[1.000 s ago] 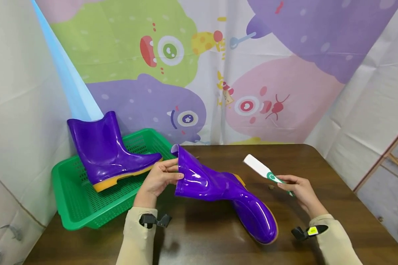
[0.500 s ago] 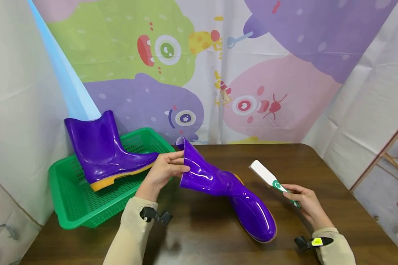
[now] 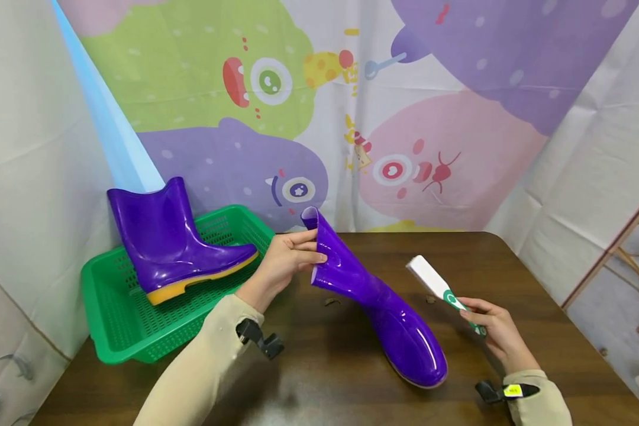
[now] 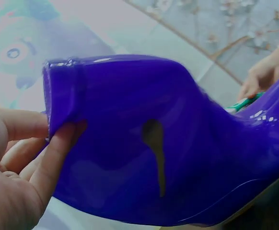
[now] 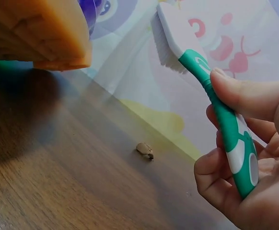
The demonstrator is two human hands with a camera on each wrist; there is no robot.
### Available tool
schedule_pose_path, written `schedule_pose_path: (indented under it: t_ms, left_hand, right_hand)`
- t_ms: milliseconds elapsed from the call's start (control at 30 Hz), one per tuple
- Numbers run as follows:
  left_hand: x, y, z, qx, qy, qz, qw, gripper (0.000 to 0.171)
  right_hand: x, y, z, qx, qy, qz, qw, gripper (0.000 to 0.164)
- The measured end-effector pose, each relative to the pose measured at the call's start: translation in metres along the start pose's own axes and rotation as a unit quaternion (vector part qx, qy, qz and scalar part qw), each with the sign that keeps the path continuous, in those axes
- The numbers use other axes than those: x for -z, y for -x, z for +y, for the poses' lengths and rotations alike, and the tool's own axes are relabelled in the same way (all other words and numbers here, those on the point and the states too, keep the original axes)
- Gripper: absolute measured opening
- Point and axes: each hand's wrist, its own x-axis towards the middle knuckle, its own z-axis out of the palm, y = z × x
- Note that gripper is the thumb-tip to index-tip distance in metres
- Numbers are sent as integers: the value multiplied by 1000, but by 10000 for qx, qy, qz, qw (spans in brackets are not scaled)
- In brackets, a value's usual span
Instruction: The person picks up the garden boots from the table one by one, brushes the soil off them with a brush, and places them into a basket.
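My left hand (image 3: 287,263) pinches the top rim of a purple rain boot (image 3: 404,337), thumb on the outside. The boot slants, its opening raised toward the back and its toe pointing to the front right. A brown smear (image 4: 155,148) with a long drip marks the shaft in the left wrist view. To the right, my right hand (image 3: 503,331) grips the green and white handle of a scrub brush (image 3: 433,281), held apart from the boot. White bristles (image 5: 167,52) face left in the right wrist view, and the boot's yellow heel (image 5: 63,43) shows there.
A second purple rain boot (image 3: 165,242) with a yellow sole rests in a green plastic basket (image 3: 93,313) at the left. Small brown lumps (image 5: 145,150) lie on the wooden table (image 3: 309,384). A cartoon-printed cloth (image 3: 341,195) hangs behind the table.
My left hand has moved right and up, raising the boot's opening while the toe stays nearly in place. My right hand has shifted slightly right and down with the brush.
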Motion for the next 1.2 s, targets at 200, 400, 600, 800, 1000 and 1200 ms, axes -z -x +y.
schedule_pose_path:
  t_ms: [200, 400, 600, 800, 1000, 1200]
  left_hand:
    - [-14, -6, 10, 285, -147, 69, 9995, 61]
    - [-25, -15, 29, 256, -194, -81, 9995, 60]
    - [-37, -22, 52, 296, -586, -368, 9972, 62]
    - [-38, -23, 79, 289, -1890, -717, 9789, 59]
    - [-36, -21, 104, 82, -2760, -1190, 9537, 53]
    - [-41, -21, 118, -332, -3675, -1464, 9178, 45]
  right_hand:
    - [0, 1, 1, 53, -120, -61, 9999, 40]
    - [2, 1, 0, 137, -295, -108, 9994, 37]
    - [1, 1, 0, 114, -431, -234, 9987, 38]
    - [0, 1, 1, 74, -433, -310, 9986, 41]
    - [1, -1, 2, 100, -451, -350, 9983, 41]
    - [7, 0, 1, 98, -540, -284, 9981, 40]
